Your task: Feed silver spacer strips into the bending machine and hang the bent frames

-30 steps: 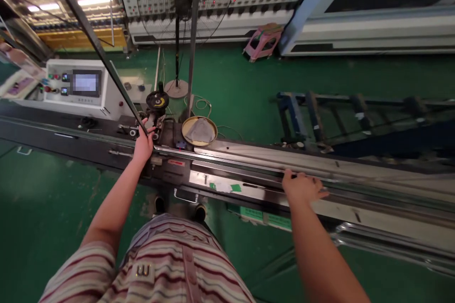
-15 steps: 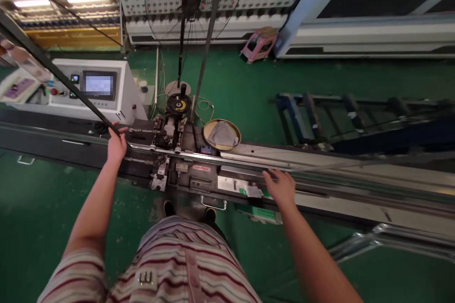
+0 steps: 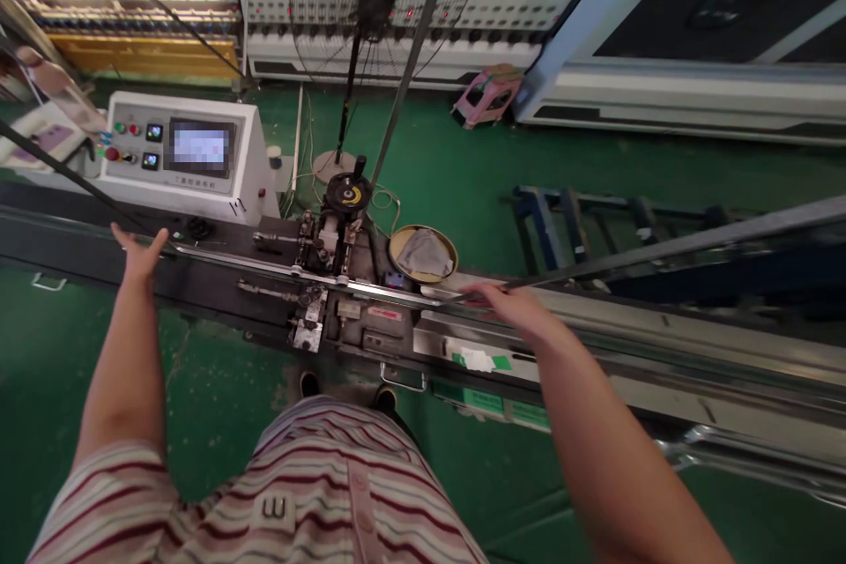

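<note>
**Metal strip held out wide over the bending machine**

Metal strip (image 3: 661,251) was the thing in both hands here — a long thin bar frame, bent into corners, one leg running off to the right over the machine bed (image 3: 661,370), another rising steeply up past the fan (image 3: 389,0), and a dark leg slanting off to the upper left. My guess is it was held that wide because something so long and floppy sags or twists unless it's supported at two far-apart spots.

Right hand (image 3: 508,304) was out in front, palm down, fingers closed lightly around the strip just beside the round tin (image 3: 423,254) with the grey rag in it. Arm nearly straight, reaching forward over the surface.

Left hand (image 3: 140,248) was way out to the left near the control box (image 3: 191,154), fingers spread, palm facing forward, touching the dark leg of the frame — looked more like steadying than gripping, though it was blurred, so I couldn't say for sure. Left arm was stretched out and raised a bit.

The roller head (image 3: 330,251) sat between the two hands.
</note>
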{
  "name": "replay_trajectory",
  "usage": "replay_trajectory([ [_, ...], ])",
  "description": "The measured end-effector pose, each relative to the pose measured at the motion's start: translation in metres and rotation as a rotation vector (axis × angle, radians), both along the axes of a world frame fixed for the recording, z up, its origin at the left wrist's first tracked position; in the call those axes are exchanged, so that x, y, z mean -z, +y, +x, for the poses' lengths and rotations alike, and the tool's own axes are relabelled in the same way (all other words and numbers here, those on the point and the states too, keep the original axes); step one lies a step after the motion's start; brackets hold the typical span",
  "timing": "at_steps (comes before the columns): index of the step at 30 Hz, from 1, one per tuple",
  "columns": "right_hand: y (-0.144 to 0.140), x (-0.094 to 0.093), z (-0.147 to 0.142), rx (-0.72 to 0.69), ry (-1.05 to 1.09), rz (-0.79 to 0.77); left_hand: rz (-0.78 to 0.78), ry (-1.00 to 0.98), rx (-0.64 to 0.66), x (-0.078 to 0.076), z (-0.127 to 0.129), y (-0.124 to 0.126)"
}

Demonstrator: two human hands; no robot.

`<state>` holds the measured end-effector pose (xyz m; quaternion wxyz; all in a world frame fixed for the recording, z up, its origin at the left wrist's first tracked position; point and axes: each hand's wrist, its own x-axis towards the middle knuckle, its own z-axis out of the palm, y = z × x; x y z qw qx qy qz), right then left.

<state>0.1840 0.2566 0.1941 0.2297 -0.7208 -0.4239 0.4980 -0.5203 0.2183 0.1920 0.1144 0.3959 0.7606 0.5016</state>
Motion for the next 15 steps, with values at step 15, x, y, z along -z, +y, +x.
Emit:
replay_trajectory([
  [15,0.029,0.020,-0.217,-0.408,-0.005,0.130,-0.004,-0.250,-0.256,0.156,0.128,-0.190],
])
